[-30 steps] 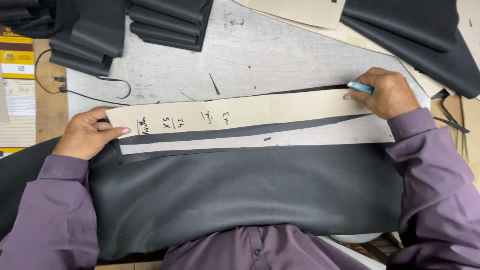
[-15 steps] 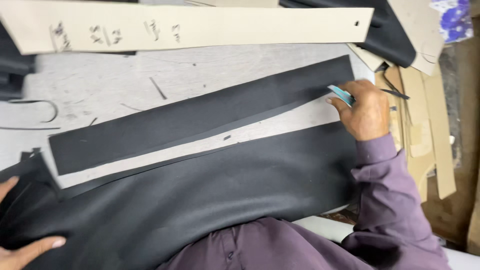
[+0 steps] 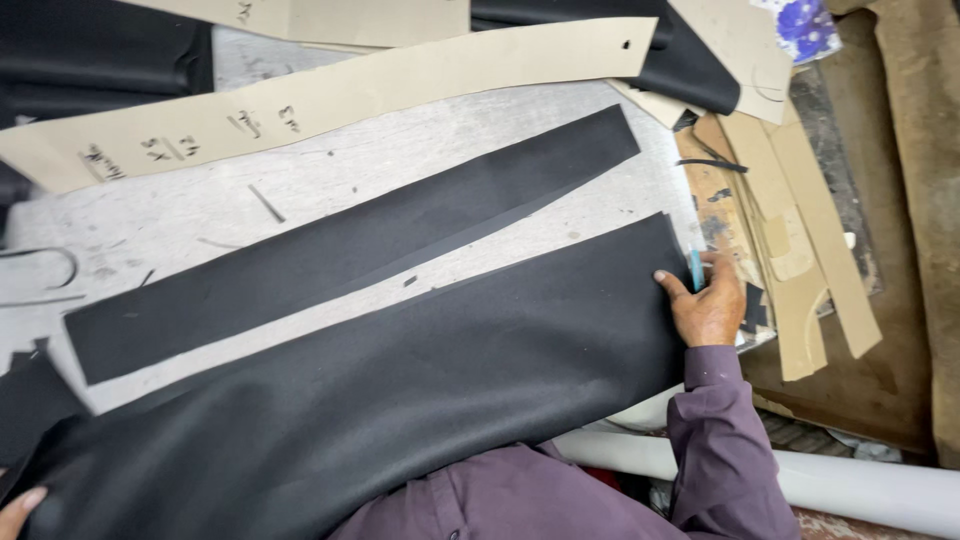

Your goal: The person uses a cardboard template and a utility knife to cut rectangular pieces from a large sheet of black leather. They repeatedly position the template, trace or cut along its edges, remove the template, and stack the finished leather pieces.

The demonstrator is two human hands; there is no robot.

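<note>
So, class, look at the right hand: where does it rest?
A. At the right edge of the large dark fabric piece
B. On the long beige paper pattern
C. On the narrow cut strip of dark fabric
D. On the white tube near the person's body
A: the right hand sits at the right edge of the large dark fabric piece, holding a small light blue tool, away from the beige paper pattern and the cut strip.

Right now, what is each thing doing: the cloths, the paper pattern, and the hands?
Big cloth: spread flat, right end under the right hand.
Cut strip: lying flat, apart from the big cloth.
Pattern: pushed aside, flat.
Right hand: holds a blue tool.
Left hand: only fingertips show.
</note>
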